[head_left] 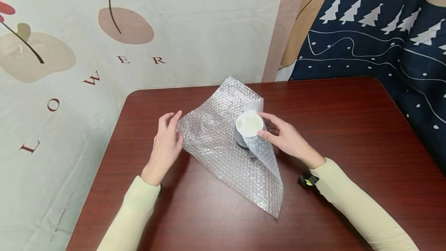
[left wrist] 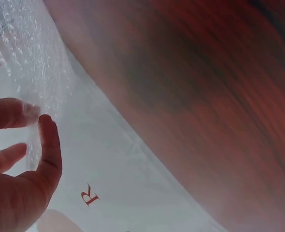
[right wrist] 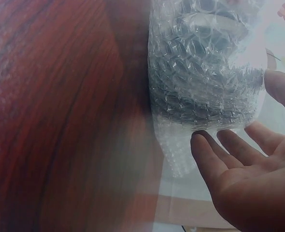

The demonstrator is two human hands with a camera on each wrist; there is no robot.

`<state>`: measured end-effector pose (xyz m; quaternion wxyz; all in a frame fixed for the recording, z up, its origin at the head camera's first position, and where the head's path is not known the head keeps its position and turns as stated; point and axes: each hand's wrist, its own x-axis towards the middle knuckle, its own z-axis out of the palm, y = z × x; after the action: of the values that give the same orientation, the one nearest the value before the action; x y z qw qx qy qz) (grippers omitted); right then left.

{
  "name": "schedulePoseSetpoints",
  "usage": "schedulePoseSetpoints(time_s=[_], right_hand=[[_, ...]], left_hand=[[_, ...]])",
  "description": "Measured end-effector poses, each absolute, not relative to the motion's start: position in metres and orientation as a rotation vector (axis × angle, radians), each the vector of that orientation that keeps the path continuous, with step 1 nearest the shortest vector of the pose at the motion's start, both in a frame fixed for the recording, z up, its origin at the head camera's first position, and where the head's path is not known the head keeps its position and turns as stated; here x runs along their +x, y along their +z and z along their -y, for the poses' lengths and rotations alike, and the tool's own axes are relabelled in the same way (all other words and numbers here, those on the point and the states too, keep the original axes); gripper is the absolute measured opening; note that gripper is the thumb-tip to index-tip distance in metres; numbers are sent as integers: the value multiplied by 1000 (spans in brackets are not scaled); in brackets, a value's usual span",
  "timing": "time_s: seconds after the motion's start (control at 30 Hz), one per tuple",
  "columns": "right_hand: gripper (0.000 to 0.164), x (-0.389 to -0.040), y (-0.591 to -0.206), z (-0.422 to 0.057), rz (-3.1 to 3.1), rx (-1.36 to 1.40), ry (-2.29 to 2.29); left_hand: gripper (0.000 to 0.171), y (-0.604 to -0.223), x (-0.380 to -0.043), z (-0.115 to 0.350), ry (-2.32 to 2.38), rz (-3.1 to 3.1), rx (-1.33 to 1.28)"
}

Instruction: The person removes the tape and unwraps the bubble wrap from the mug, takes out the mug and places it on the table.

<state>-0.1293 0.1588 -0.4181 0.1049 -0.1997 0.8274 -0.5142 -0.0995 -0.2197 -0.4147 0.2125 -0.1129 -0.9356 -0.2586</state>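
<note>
A sheet of clear bubble wrap [head_left: 216, 138] lies slantwise on the table, its left corner raised. On its right part stands a grey, cup-shaped container [head_left: 240, 139] with a round white top. My left hand [head_left: 163, 146] pinches the raised left corner between thumb and fingers, as the left wrist view shows too. The right hand [head_left: 287, 136] holds the wrap's folded right flap against the container, thumb and fingers spread round its right side near the rim. Through the bubbles in the right wrist view, the container's dark body [right wrist: 205, 82] shows blurred.
The dark red wooden table [head_left: 348, 127] has rounded far corners. Behind it hangs a pale cloth [head_left: 209, 30] with printed flowers and letters. A navy cloth [head_left: 366, 49] with white trees hangs at the back right. A black band [head_left: 308, 180] sits at the right wrist.
</note>
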Motion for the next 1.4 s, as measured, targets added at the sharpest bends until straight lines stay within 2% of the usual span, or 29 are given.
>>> schedulePoseSetpoints(time_s=[0.13,0.37,0.57,1.03,1.4], right_hand=[[66,-130,-419,-159,-2436,-590,-1519],[66,-130,-419,-159,-2446,-587,-1512],[67,-130,-419,-159,-2449,-583,-1506],[67,-130,-418,-160,-2450,-586,-1496],[67,-130,-420,-159,-2448,-579,-1496]], left_hand=[[59,-416,-98,223,-701,2635,-321],[33,-417,-97,228,-592,2728,-343],[22,-418,-97,230,-514,2822,-367],[26,-424,-96,233,-289,2988,-427],[25,-422,-102,234,-244,2879,-508]])
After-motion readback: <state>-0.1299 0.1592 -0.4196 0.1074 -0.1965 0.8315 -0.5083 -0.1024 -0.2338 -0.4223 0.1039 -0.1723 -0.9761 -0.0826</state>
